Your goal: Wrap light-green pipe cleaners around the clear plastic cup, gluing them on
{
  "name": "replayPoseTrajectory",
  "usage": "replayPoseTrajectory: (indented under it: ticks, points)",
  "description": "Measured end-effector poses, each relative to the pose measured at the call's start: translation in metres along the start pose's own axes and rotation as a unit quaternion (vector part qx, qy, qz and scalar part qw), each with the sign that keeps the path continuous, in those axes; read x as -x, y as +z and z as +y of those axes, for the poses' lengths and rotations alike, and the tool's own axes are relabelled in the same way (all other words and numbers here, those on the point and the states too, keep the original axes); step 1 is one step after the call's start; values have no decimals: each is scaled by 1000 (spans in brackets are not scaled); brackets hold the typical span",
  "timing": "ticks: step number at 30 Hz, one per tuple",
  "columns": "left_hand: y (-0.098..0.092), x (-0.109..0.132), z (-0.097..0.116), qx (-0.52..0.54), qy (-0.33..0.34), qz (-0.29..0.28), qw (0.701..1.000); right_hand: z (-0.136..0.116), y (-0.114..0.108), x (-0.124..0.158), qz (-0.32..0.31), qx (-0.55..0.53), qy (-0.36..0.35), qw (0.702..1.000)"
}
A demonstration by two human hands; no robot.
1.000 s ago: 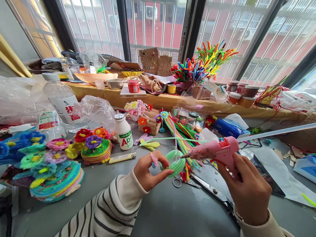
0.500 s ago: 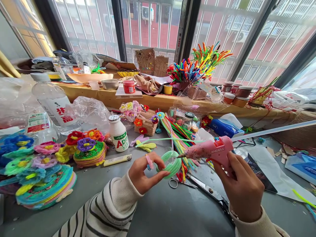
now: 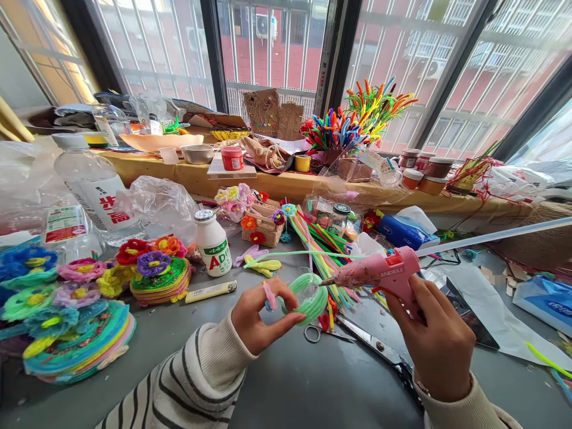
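Between its thumb and fingers, my left hand (image 3: 268, 319) pinches a round pale green coil of pipe cleaner (image 3: 313, 307) with something clear in its middle. From the coil a loose green strand runs up and to the left. My right hand (image 3: 440, 333) is wrapped round the handle of a pink glue gun (image 3: 379, 271), its nozzle tip at the coil's right upper edge. A long clear glue stick (image 3: 496, 235) sticks out of the gun's back. Scissors (image 3: 379, 345) lie open under the hands.
Fuzzy flowers on layered round bases (image 3: 156, 280) stand at the left, beside a white bottle (image 3: 212, 244) and a lighter (image 3: 211, 292). Loose pipe cleaners (image 3: 313, 238) and a small basket (image 3: 263, 231) are behind. Blue tissue packs (image 3: 404, 229) lie right. Paint jars (image 3: 232, 158) stand on the ledge.
The view has shifted slightly. Both hands keep their holds, and the nozzle remains at the coil's edge.
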State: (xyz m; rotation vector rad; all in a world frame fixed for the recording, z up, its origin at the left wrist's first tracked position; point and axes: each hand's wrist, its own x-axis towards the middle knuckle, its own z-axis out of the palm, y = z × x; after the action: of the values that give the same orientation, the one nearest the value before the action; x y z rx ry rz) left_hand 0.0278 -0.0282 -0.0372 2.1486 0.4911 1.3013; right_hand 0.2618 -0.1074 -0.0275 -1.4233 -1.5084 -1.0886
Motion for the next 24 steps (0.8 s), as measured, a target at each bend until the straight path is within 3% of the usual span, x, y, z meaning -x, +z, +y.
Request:
replayPoseTrajectory:
  ticks: [24]
  points:
    - [-1,0,5,8,-9,-27,1000,-1,3,-2,0,29,27,999]
